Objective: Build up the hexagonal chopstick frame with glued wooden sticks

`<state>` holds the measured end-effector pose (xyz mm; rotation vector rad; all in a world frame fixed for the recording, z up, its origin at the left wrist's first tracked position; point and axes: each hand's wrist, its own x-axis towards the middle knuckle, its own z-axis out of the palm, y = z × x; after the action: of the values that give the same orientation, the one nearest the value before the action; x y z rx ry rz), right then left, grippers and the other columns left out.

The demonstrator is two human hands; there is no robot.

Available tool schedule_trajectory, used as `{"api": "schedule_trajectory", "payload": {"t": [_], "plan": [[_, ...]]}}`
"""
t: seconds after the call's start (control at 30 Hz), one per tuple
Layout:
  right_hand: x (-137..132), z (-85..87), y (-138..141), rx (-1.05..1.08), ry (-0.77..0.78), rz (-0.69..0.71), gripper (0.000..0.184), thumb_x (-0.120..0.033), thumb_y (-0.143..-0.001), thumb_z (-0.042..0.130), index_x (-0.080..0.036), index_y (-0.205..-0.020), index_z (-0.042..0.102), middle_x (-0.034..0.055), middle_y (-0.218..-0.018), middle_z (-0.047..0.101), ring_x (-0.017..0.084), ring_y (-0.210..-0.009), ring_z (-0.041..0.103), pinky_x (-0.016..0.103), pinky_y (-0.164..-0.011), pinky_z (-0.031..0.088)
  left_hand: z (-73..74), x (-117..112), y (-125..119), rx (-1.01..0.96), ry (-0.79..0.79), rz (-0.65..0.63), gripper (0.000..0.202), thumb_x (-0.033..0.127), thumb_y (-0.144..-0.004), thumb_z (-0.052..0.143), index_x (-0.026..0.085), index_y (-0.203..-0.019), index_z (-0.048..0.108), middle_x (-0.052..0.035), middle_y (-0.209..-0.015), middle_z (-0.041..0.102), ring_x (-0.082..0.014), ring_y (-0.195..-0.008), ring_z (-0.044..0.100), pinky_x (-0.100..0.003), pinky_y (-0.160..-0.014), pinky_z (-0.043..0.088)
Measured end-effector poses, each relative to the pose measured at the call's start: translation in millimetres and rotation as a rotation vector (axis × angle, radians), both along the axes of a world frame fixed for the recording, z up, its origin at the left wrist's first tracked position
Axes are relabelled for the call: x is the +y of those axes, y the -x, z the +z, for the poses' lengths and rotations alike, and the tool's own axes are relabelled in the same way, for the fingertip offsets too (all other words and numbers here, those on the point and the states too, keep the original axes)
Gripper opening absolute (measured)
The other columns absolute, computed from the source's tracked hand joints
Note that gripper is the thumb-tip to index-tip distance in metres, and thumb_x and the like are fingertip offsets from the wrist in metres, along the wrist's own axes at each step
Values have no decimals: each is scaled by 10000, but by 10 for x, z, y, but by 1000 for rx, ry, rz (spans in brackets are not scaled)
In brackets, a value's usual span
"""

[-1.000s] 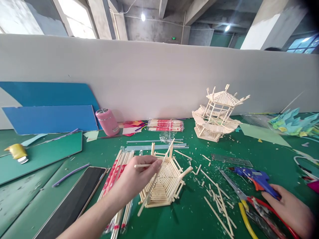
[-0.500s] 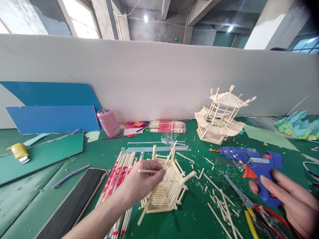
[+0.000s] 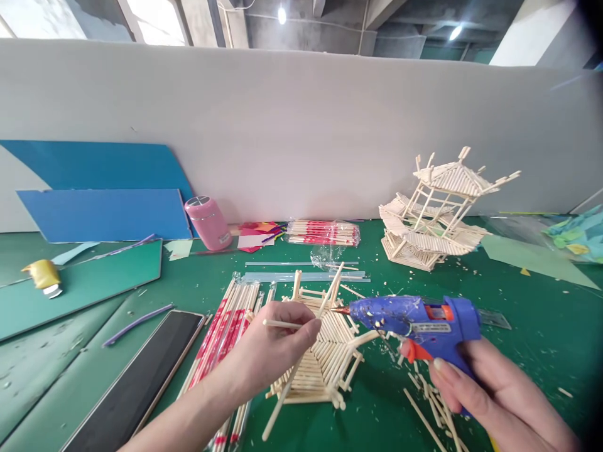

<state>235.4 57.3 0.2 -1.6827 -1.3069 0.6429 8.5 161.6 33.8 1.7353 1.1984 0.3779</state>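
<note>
2 bare hands are raised above the green table (image 3: 377, 427), and from where I stand everything hinges on the small space between them. Thumb and fingers of the left hand (image 3: 277, 336) are pinched narrow on a long stick (image 3: 281, 403); it runs on a slant, low end toward the person and to the left, high end away and to the right. A shorter stick (image 3: 277, 324) pokes out leftward from the same grip. The right hand (image 3: 494, 383) is wrapped round the handle of a blue glue gun (image 3: 400, 317), with a finger by the orange trigger (image 3: 418, 353). The gun lies almost level, crosswise to the long stick, its metal tip (image 3: 342, 310) aimed left, just beside the left fingertips — touching the stick or barely apart, I cannot tell. The left hand is the nearer to it.

Below sits a many-sided frame of sticks (image 3: 325, 351), resting on the table. Left of it lie wrapped sticks (image 3: 226, 339), then a dark phone (image 3: 146, 370); loose offcuts (image 3: 433, 405) litter the right.

Farther back are clear strips (image 3: 306, 276), a pink jar (image 3: 207, 223) and a stick pavilion (image 3: 438, 220). Blue boards (image 3: 103, 213) lean by a white partition (image 3: 301, 138) — over it, bare concrete and 2 lit bulbs (image 3: 281, 16).
</note>
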Motion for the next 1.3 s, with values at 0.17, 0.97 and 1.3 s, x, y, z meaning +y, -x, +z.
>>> {"api": "schedule_trajectory", "payload": {"t": [0.17,0.97,1.3], "plan": [[52,66,30,-71,48,70,228,-448,-753,520,-245,-797,613,0,-496,533,181,-543,571,222,-441,474,4,4,-16,-15,-2,14,237,274,-749,460,139,-584,564,28,-535,456,-86,-491,356,-215,-446,268],[101,81,48,-80,116,149,352,-462,-817,426,-253,-1086,517,-3,-568,500,163,-555,531,222,-458,455,12,41,-18,2,-17,-11,231,279,-750,458,155,-596,577,28,-534,485,-94,-488,372,-218,-443,283],[116,54,-2,-82,120,152,369,-441,-812,446,-247,-1120,507,48,-728,609,205,-718,601,269,-590,523,12,35,-27,11,-32,-8,245,295,-755,454,154,-603,584,14,-549,517,-99,-499,403,-217,-444,299]]}}
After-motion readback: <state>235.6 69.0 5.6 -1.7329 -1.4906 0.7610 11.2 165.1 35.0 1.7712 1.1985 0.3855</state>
